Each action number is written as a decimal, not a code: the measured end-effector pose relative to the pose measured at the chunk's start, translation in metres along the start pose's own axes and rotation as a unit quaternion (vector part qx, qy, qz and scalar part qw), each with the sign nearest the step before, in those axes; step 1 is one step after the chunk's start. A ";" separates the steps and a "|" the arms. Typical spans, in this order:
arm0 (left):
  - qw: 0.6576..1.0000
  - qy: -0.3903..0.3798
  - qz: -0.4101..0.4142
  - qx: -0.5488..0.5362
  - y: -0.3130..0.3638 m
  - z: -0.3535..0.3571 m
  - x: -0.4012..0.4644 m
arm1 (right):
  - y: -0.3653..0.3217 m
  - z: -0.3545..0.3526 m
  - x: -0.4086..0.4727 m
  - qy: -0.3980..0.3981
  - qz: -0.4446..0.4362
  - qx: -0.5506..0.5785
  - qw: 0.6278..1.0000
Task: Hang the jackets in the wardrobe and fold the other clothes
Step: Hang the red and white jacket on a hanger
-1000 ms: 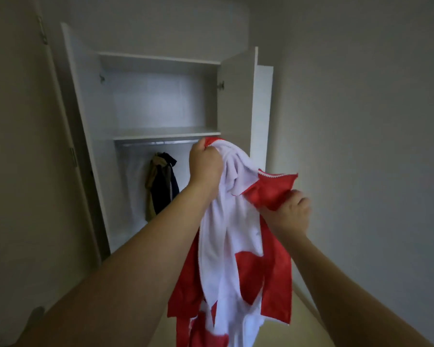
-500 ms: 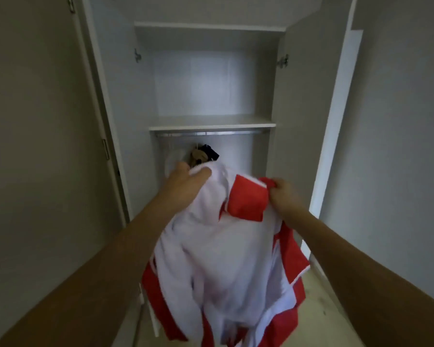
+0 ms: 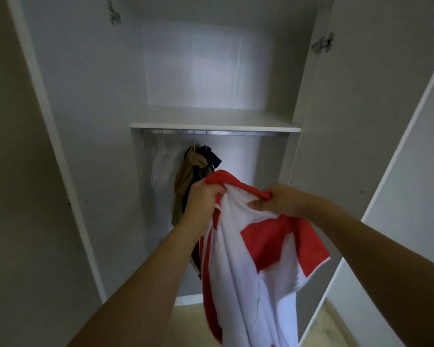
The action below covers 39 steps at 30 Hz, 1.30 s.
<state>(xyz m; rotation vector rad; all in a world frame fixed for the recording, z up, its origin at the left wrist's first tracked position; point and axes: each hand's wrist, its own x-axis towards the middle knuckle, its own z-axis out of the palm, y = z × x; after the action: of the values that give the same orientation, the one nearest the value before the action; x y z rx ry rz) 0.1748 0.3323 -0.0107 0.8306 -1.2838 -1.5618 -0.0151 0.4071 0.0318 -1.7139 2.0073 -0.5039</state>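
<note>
The red and white jacket hangs in the air in front of the open wardrobe, below the rail. The left hand grips its top edge in a fist, and the right hand pinches the cloth just beside it, likely to keep the top spread for hanging (no hanger on it shows). Behind the hands, dark and tan clothes hang from the rail under the shelf.
</note>
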 end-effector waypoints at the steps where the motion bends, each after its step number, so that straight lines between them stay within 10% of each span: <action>1: 1.000 0.024 -0.007 -0.016 -0.002 0.004 0.016 | 0.011 0.002 0.014 -0.046 0.021 0.087 0.995; 5: 0.990 0.081 -0.039 -0.108 -0.011 0.007 0.090 | 0.054 0.012 0.075 -0.159 0.059 0.230 0.958; 11: 0.983 0.072 -0.031 -0.163 -0.028 0.033 0.179 | 0.139 0.025 0.205 0.168 0.126 0.108 0.972; 14: 0.973 0.058 -0.041 -0.218 -0.036 0.033 0.224 | 0.158 0.032 0.264 0.227 0.214 0.279 0.908; 18: 0.985 0.096 -0.094 -0.111 -0.055 0.003 0.282 | 0.113 0.024 0.330 0.108 0.193 0.637 0.738; 22: 0.963 0.062 -0.244 0.094 -0.085 -0.050 0.318 | 0.054 -0.004 0.365 0.008 0.137 0.704 0.697; 27: 0.906 -0.095 -0.311 0.272 -0.085 -0.106 0.369 | -0.006 0.001 0.394 0.019 0.133 0.657 0.741; 33: 0.764 0.103 -0.153 0.618 -0.069 -0.184 0.476 | -0.033 0.023 0.443 0.038 0.117 0.441 0.889; 39: 0.610 0.076 -0.152 0.774 -0.090 -0.216 0.540 | -0.028 0.037 0.481 0.071 0.135 0.313 0.937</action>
<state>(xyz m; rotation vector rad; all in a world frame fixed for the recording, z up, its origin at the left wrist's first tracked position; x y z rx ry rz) 0.1615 -0.2461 -0.1196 2.2201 -2.3263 -0.0894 -0.0323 -0.0719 -0.0319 -1.0230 1.8530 -1.0546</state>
